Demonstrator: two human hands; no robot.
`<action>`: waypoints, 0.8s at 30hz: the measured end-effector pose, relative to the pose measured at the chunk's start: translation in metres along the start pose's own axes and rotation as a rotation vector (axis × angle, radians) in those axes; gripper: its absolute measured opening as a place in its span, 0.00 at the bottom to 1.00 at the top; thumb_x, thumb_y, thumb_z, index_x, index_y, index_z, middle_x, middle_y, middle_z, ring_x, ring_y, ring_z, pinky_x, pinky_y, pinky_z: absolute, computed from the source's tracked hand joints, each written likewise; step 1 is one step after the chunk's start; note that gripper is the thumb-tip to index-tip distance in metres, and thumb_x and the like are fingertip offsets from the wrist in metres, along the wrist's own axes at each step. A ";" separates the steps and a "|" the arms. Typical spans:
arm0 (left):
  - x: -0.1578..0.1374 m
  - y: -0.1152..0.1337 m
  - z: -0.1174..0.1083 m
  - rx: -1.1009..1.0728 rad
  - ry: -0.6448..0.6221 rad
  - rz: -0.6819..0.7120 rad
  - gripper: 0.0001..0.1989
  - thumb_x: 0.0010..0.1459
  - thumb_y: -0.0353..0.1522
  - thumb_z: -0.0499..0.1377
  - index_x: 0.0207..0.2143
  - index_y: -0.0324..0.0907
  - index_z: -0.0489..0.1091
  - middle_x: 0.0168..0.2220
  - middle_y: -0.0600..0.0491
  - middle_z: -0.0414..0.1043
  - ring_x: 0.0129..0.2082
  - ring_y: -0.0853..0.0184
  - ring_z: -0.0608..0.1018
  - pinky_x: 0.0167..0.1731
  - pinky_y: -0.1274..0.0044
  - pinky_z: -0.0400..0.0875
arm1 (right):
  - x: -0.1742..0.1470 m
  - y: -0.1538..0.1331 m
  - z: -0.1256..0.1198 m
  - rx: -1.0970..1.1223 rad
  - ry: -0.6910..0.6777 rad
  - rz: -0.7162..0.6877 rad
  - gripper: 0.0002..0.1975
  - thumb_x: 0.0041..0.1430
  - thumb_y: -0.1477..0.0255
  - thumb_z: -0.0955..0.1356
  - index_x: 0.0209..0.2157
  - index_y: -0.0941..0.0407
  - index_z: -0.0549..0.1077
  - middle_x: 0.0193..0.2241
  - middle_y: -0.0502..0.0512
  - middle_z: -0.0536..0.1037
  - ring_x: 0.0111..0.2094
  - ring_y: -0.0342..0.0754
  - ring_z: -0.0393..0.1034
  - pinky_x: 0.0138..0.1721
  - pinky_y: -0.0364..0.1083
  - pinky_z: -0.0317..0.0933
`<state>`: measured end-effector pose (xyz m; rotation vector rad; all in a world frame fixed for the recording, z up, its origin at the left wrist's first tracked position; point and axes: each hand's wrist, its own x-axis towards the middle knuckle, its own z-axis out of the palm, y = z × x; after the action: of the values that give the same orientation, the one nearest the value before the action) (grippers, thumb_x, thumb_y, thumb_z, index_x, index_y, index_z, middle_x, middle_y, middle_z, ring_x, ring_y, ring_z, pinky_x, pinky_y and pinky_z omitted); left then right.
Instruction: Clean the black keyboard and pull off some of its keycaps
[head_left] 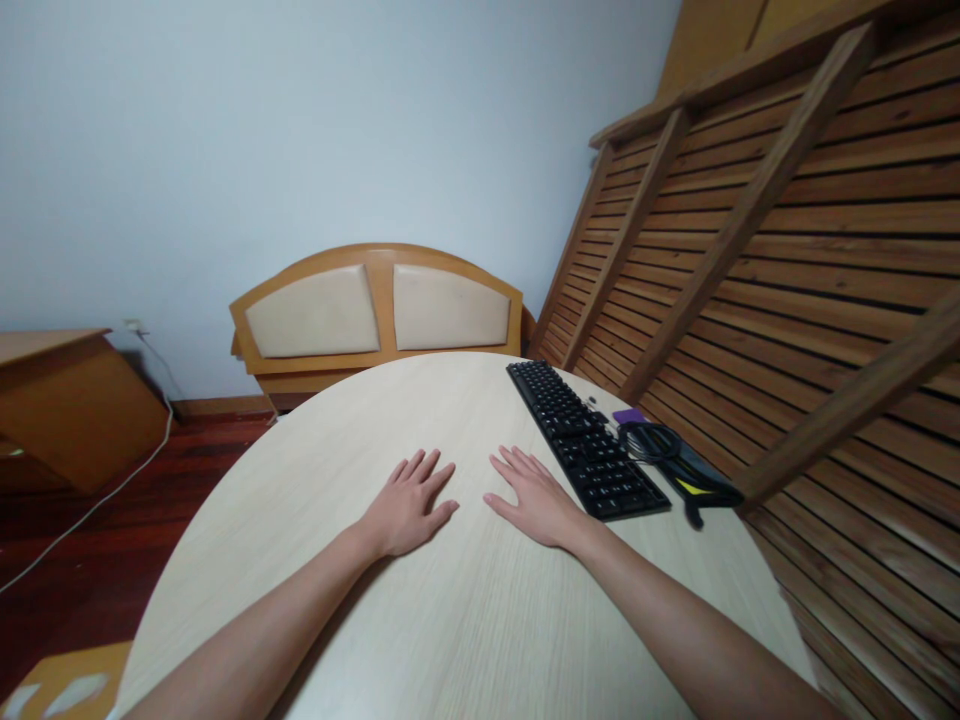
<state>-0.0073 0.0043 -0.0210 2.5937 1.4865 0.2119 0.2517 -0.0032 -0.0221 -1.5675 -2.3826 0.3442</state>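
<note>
My left hand (410, 507) rests palm down on the round pale wood table (315, 480), its fingers spread and nothing in it. Across a small gap, my right hand (536, 498) also lies flat on the tabletop with the fingers apart, holding nothing. Close to the right of it is a black keyboard (581, 440), running from the table's far edge toward me; the hand looks apart from it. Beyond the keyboard lie a coiled black cable (651, 441), a purple piece (628, 416) and a dark pouch-like thing with a yellow patch (694, 484).
A large slatted wooden frame (750, 250) leans along the right side of the table. Behind the table stands a headboard (386, 300) with two cream panels. At left are a wooden desk (75, 410) and a white cord (112, 490) trailing over the dark red floor.
</note>
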 end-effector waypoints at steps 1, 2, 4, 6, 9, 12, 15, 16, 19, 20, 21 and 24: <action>0.000 0.000 0.000 0.000 -0.001 0.001 0.33 0.69 0.51 0.48 0.70 0.46 0.54 0.73 0.45 0.42 0.72 0.50 0.47 0.67 0.56 0.47 | 0.000 0.000 0.000 0.002 0.002 -0.002 0.40 0.66 0.47 0.59 0.69 0.58 0.58 0.71 0.61 0.51 0.72 0.56 0.40 0.70 0.55 0.35; 0.000 0.000 0.000 0.000 0.001 0.001 0.33 0.69 0.51 0.48 0.70 0.46 0.54 0.73 0.45 0.42 0.72 0.50 0.47 0.67 0.56 0.47 | 0.000 0.000 0.000 0.003 0.003 -0.004 0.40 0.66 0.47 0.59 0.69 0.58 0.58 0.71 0.61 0.51 0.72 0.56 0.40 0.70 0.55 0.35; 0.000 0.000 0.000 -0.001 0.005 0.003 0.33 0.69 0.51 0.48 0.70 0.46 0.55 0.73 0.45 0.42 0.72 0.50 0.47 0.67 0.56 0.47 | 0.000 0.001 0.000 0.003 0.003 -0.006 0.40 0.66 0.46 0.59 0.69 0.58 0.58 0.71 0.61 0.51 0.72 0.56 0.40 0.70 0.55 0.35; -0.001 0.000 0.000 -0.005 0.007 0.003 0.33 0.69 0.51 0.48 0.70 0.46 0.55 0.73 0.45 0.42 0.72 0.50 0.46 0.67 0.56 0.47 | 0.000 0.001 0.001 0.003 0.004 -0.006 0.40 0.66 0.46 0.59 0.69 0.58 0.58 0.71 0.61 0.51 0.72 0.56 0.39 0.70 0.55 0.35; -0.001 0.000 0.000 -0.010 0.005 -0.001 0.33 0.69 0.51 0.48 0.70 0.47 0.55 0.73 0.46 0.42 0.72 0.50 0.46 0.68 0.57 0.46 | 0.000 0.001 0.001 0.003 0.003 -0.005 0.40 0.66 0.46 0.58 0.69 0.58 0.58 0.71 0.61 0.51 0.72 0.56 0.39 0.70 0.55 0.35; 0.000 0.000 0.000 -0.008 0.002 -0.004 0.33 0.68 0.51 0.48 0.70 0.47 0.54 0.73 0.47 0.42 0.72 0.51 0.46 0.68 0.57 0.47 | 0.000 0.000 0.000 -0.002 -0.005 0.003 0.40 0.66 0.46 0.59 0.69 0.58 0.57 0.71 0.61 0.51 0.72 0.56 0.39 0.70 0.55 0.35; 0.000 0.000 -0.001 -0.001 -0.008 -0.007 0.33 0.68 0.52 0.47 0.70 0.47 0.54 0.73 0.47 0.42 0.72 0.51 0.46 0.67 0.57 0.47 | 0.000 -0.001 -0.002 -0.006 -0.012 0.008 0.40 0.66 0.46 0.59 0.69 0.58 0.57 0.71 0.61 0.50 0.72 0.56 0.39 0.70 0.55 0.35; 0.000 0.000 -0.001 -0.001 -0.009 -0.007 0.34 0.68 0.52 0.47 0.70 0.47 0.54 0.73 0.47 0.42 0.72 0.51 0.46 0.67 0.57 0.47 | 0.001 -0.001 -0.002 -0.006 -0.012 0.009 0.40 0.66 0.46 0.59 0.69 0.58 0.57 0.71 0.61 0.50 0.72 0.56 0.39 0.70 0.55 0.35; -0.002 0.000 0.000 -0.009 -0.004 -0.003 0.33 0.68 0.51 0.48 0.70 0.47 0.54 0.73 0.46 0.42 0.72 0.50 0.46 0.67 0.57 0.47 | 0.000 -0.001 -0.002 -0.003 -0.016 0.013 0.40 0.66 0.47 0.59 0.69 0.58 0.57 0.71 0.61 0.50 0.72 0.56 0.39 0.70 0.56 0.35; -0.002 -0.001 0.000 -0.012 -0.002 -0.002 0.33 0.69 0.51 0.48 0.70 0.47 0.54 0.73 0.46 0.42 0.72 0.50 0.46 0.67 0.56 0.47 | 0.000 -0.001 -0.002 -0.001 -0.017 0.013 0.40 0.66 0.47 0.59 0.69 0.58 0.57 0.71 0.61 0.50 0.72 0.57 0.39 0.70 0.56 0.35; -0.002 -0.001 0.000 -0.015 0.000 0.000 0.34 0.68 0.51 0.48 0.70 0.46 0.54 0.73 0.45 0.43 0.72 0.50 0.46 0.67 0.56 0.47 | 0.000 -0.002 -0.002 0.003 -0.017 0.011 0.40 0.66 0.47 0.59 0.69 0.59 0.58 0.71 0.62 0.51 0.72 0.57 0.39 0.70 0.57 0.36; 0.000 0.001 -0.003 -0.030 0.022 0.009 0.33 0.68 0.50 0.49 0.69 0.45 0.57 0.72 0.45 0.46 0.71 0.48 0.49 0.67 0.55 0.49 | -0.001 -0.003 -0.003 0.013 0.021 -0.018 0.38 0.66 0.49 0.60 0.68 0.59 0.60 0.70 0.62 0.54 0.71 0.58 0.43 0.69 0.57 0.41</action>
<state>-0.0077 0.0039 -0.0178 2.5830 1.4677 0.2634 0.2503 -0.0058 -0.0184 -1.5352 -2.3723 0.3373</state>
